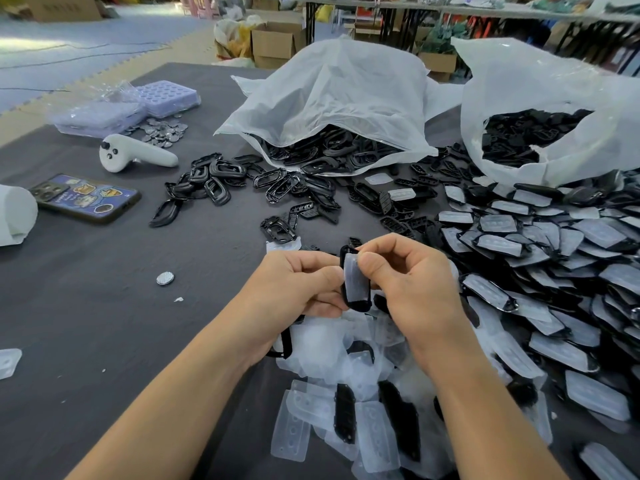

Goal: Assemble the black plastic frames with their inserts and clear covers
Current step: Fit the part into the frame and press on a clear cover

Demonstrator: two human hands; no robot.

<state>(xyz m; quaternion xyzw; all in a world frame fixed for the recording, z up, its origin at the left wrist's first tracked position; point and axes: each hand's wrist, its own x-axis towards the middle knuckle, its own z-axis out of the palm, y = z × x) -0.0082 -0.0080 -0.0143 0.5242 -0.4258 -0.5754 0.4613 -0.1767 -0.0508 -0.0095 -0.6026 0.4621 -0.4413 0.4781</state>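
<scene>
Both hands, left [298, 285] and right [408, 289], pinch a black frame [358, 303] above the table [104, 323], pressing its clear cover [353, 278] into place.

A dark grey table [86, 306] carries two white bags [332, 98] of black frames [214, 174], a phone [86, 197] and controller [135, 154] near its left edge, coin cells [162, 131], clear covers [346, 403].

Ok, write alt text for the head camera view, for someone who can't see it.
Two bare hands, left hand and right hand, press a clear cover onto a black frame above a dark table. Finished pieces are piled at right, loose clear covers lie below the hands, and two white bags of black parts sit behind.
</scene>
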